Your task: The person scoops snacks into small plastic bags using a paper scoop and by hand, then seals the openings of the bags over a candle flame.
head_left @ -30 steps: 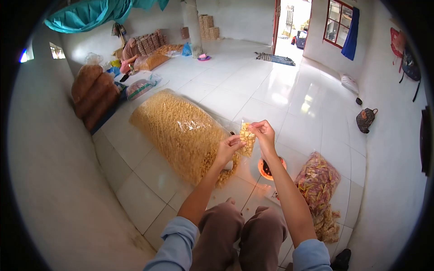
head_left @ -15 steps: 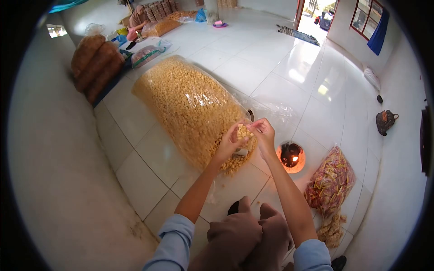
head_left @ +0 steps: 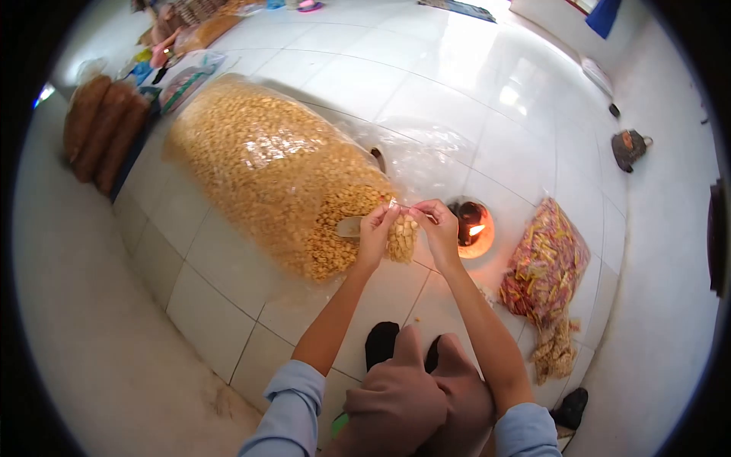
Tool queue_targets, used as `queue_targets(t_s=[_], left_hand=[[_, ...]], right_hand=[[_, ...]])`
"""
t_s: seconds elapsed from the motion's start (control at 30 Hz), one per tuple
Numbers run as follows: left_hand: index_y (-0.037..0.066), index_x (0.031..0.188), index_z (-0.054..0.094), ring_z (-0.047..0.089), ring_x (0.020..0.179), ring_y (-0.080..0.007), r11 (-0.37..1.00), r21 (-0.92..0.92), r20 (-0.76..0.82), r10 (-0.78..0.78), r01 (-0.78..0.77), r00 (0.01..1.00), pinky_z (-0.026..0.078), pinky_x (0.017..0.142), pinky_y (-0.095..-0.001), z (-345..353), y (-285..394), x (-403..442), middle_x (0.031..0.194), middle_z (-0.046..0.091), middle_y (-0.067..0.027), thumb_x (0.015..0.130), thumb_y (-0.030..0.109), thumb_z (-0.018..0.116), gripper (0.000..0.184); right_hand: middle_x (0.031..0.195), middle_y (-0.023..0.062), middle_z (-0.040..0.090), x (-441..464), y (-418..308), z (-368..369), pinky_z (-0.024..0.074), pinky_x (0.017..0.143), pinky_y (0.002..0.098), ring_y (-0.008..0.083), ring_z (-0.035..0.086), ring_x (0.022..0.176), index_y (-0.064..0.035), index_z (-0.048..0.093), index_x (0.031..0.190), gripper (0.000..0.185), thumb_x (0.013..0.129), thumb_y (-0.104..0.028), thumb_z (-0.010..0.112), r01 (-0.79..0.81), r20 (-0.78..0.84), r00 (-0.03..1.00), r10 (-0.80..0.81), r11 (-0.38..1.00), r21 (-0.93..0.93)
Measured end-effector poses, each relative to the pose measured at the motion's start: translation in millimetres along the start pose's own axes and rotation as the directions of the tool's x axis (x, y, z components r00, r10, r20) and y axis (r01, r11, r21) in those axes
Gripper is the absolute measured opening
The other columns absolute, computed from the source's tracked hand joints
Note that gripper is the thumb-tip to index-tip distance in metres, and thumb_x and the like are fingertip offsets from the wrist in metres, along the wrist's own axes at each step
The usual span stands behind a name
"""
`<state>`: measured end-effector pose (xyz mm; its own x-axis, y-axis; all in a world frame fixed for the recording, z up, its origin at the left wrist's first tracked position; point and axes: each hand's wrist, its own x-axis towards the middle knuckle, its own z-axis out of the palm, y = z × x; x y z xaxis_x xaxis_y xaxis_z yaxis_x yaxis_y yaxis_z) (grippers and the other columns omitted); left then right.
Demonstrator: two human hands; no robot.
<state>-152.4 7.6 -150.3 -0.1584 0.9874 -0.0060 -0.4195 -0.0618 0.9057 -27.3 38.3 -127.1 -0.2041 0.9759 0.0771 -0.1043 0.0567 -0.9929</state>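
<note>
My left hand (head_left: 375,231) and my right hand (head_left: 437,227) pinch the top edge of a small clear plastic bag (head_left: 401,242), one on each side. Pale yellow snack pieces fill the bag, which hangs below my fingers. Left of my left hand, a scoop (head_left: 349,227) lies in the loose snack pieces at the mouth of a huge clear sack (head_left: 266,160) of the same snack. Just right of my right hand, a small flame (head_left: 477,230) burns at a dark burner on the floor.
A clear bag of red and yellow packets (head_left: 544,259) lies right, with a crumpled beige bundle (head_left: 554,354) below it. Tall brown-filled sacks (head_left: 103,133) stand by the left wall. Another person (head_left: 166,32) sits at the back left. A dark bag (head_left: 630,149) lies by the right wall.
My hands have gone from cupping the small bag to holding its top edge stretched between them, the bag now hanging. The view has tilted downward.
</note>
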Motion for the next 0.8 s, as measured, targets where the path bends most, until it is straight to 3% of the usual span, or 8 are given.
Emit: queue_targets(t_s=[0.2,0.27,0.37,0.53,0.63,0.7,0.73,0.8], left_hand=[[0.002,0.107,0.05,0.048,0.102,-0.0129,0.995,0.023,0.233,0.091,-0.099,0.968,0.044,0.077,-0.0238,88,-31,-39,0.098,0.056,-0.0102,0.079,0.01,0.063,0.031],[0.002,0.113,0.045,0.052,0.095,-0.0123,0.972,0.176,0.34,0.09,-0.158,0.936,0.045,0.075,-0.025,119,-40,-54,0.095,0.057,-0.0092,0.075,0.009,0.067,0.045],[0.0,0.107,0.048,0.056,0.072,-0.0095,0.891,0.444,0.52,-0.171,-0.094,0.837,0.047,0.066,-0.0245,150,-80,-66,0.088,0.06,-0.0064,0.074,0.013,0.069,0.041],[-0.001,0.103,0.05,0.056,0.075,-0.0085,0.913,0.404,0.524,-0.275,0.049,0.806,0.047,0.067,-0.0235,182,-134,-73,0.087,0.061,-0.0061,0.074,0.015,0.07,0.038],[-0.002,0.106,0.049,0.057,0.085,-0.0096,0.9,0.429,0.492,-0.31,0.084,0.813,0.049,0.074,-0.024,187,-164,-71,0.092,0.06,-0.0055,0.076,0.009,0.066,0.036],[-0.002,0.106,0.049,0.057,0.085,-0.0094,0.924,0.374,0.455,-0.259,0.082,0.852,0.048,0.074,-0.0235,190,-190,-79,0.091,0.06,-0.0056,0.076,0.009,0.066,0.036],[-0.002,0.106,0.049,0.057,0.085,-0.0094,0.917,0.385,0.447,-0.284,0.105,0.848,0.048,0.074,-0.0235,189,-200,-82,0.091,0.06,-0.0056,0.076,0.009,0.066,0.036],[-0.001,0.1,0.05,0.057,0.08,-0.0111,0.861,0.509,0.421,-0.262,0.013,0.869,0.047,0.069,-0.025,187,-217,-84,0.089,0.06,-0.008,0.075,0.013,0.068,0.034]], right_hand=[[0.084,0.0038,0.057,-56,-24,-81,0.042,0.073,0.0217,0.0088,0.054,0.08,-0.0033,0.051,0.081,0.007,0.08,-0.002,0.059,0.036,-0.246,0.969,-0.028,0.999,0.026],[0.085,0.004,0.057,-84,-30,-112,0.0419,0.074,0.022,0.0089,0.054,0.081,-0.0034,0.051,0.081,0.007,0.08,-0.001,0.058,0.047,-0.336,0.941,-0.043,0.999,0.002],[0.092,0.005,0.057,-122,-30,-159,0.0413,0.078,0.023,0.0098,0.054,0.085,-0.002,0.052,0.089,0.007,0.083,-0.002,0.053,0.092,-0.407,0.907,-0.104,0.995,-0.048],[0.097,0.0055,0.058,-163,-15,-245,0.0401,0.081,0.0224,0.0108,0.054,0.089,0.0006,0.054,0.102,0.02,0.086,-0.011,0.05,-0.004,-0.507,0.861,-0.028,0.998,-0.062],[0.095,0.0082,0.059,-174,52,-307,0.042,0.081,0.0247,0.0143,0.055,0.091,0.0008,0.057,0.097,0.018,0.084,-0.011,0.053,-0.211,-0.703,0.705,0.095,0.974,-0.079],[0.091,0.0095,0.061,-177,101,-332,0.0413,0.084,0.0285,0.0205,0.054,0.096,0.0018,0.058,0.095,0.019,0.081,-0.011,0.055,-0.465,-0.598,0.777,0.198,0.821,-0.331],[0.091,0.0095,0.061,-175,113,-335,0.0413,0.084,0.0285,0.0205,0.054,0.096,0.0018,0.058,0.095,0.019,0.081,-0.011,0.055,-0.485,-0.601,0.767,0.223,0.815,-0.317],[0.096,0.0109,0.058,-164,137,-337,0.0397,0.086,0.0366,0.0279,0.048,0.104,0.0004,0.058,0.096,0.022,0.078,-0.012,0.057,-0.336,-0.418,0.907,-0.045,0.518,-0.786]])
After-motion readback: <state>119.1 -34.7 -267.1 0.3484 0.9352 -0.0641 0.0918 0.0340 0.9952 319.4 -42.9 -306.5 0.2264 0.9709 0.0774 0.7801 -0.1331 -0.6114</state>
